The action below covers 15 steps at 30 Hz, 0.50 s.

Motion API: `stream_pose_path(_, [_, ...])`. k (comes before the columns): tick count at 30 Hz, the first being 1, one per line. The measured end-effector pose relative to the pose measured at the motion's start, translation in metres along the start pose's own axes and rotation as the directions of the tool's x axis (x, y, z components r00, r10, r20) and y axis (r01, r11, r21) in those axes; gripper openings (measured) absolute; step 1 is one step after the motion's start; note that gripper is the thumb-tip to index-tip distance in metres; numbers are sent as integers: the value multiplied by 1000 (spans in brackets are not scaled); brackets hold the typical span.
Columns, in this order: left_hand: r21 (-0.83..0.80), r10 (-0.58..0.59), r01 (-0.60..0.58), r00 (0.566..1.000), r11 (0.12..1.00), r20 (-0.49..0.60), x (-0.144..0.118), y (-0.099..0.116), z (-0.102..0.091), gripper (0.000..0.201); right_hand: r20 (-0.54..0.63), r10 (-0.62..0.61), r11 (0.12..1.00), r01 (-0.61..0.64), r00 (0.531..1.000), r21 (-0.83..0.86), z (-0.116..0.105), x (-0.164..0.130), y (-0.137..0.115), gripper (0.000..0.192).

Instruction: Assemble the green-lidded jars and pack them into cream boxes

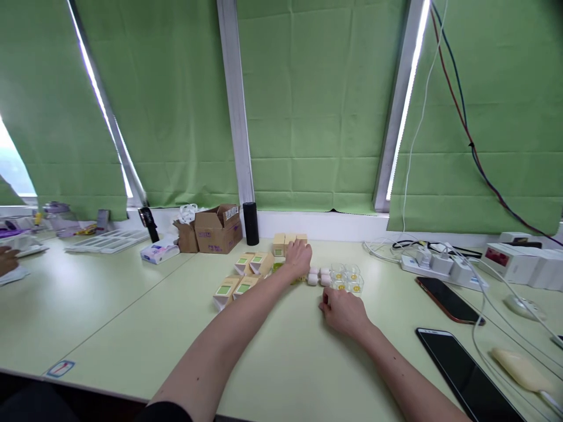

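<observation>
My left hand (299, 259) reaches over the small cardboard boxes (278, 245) at the back, fingers bent and together; its fingertips and anything in them are hidden. Lower down, my right hand (346, 312) is curled closed beside the small pale-pink-and-white jars (312, 278), and I cannot make out anything in it. Next to these jars stand clear cups (352, 275) with yellow spots inside. To the left of my left forearm, several kraft boxes (226, 289) with green labels stand with slanted tops. Something green shows partly behind my left wrist.
Behind are an opened brown carton (218, 228) and a black cylinder (250, 224). A tissue pack (159, 251) and a white tray (108, 241) lie left, with another person's hand (7, 259) beyond. At right are a power strip (444, 269), cables and two phones (449, 299).
</observation>
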State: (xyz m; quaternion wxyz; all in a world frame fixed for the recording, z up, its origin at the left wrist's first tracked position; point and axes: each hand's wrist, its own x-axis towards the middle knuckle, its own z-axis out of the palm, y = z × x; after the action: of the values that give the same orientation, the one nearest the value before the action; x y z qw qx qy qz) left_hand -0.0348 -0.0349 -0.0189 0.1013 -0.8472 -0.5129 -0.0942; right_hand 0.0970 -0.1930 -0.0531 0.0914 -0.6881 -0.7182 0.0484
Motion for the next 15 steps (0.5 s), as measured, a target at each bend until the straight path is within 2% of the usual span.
stream_pose_path(7, [-28,-37,39,997,999,72,-11,12,4,55,-23,-13,1000,12,1000,-14,3,1,0,19])
stream_pose_path(15, [-76,-123,131,987,988,107,2,16,6,63,-13,-12,1000,12,1000,-20,1,0,-2,19])
